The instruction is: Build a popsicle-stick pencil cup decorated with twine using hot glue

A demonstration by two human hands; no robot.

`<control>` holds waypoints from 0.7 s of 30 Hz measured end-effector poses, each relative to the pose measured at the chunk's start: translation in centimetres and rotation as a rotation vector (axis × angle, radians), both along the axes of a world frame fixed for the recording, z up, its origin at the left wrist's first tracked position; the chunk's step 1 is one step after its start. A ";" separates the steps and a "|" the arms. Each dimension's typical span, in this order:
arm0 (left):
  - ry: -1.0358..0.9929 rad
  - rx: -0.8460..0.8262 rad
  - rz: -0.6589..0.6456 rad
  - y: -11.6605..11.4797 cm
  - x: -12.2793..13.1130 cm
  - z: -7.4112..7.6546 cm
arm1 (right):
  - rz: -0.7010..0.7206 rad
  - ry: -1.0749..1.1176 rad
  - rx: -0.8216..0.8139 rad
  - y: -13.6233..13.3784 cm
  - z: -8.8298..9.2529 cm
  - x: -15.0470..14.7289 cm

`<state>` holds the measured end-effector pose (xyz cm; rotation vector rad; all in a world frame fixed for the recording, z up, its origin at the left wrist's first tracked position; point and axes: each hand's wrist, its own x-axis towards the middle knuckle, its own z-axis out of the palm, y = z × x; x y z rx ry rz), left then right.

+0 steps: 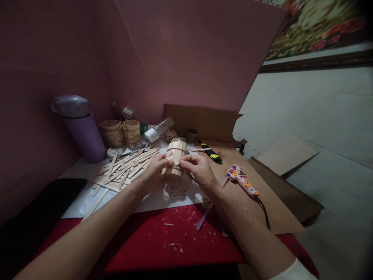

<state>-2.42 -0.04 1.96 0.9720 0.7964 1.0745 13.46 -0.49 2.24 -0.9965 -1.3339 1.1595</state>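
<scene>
Both hands meet at a small cylinder covered in popsicle sticks (176, 149), with twine wrapped around it near its far and near ends. My left hand (157, 171) is closed around its left side, the thumb lying on the sticks. From the right, my right hand (199, 167) pinches at the near band of twine with thumb and forefinger. Whatever sits between those fingertips is too small to make out. Beneath the cylinder lies crumpled clear plastic (176, 190). A pile of loose popsicle sticks (131, 167) spreads just left of my left hand.
A flowered glue gun (240, 179) and a yellow-black utility knife (210, 151) lie on brown cardboard (262, 206) at right. Behind stand a purple tumbler (84, 132), two stick-covered cups (131, 133), a plastic bottle (159, 130) and a small pot (191, 135). Scraps dot the red cloth (140, 241).
</scene>
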 end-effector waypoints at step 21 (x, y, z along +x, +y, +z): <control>0.037 0.008 0.031 -0.5 0.2 0.4 | -0.064 -0.014 0.024 -0.3 -0.3 -0.5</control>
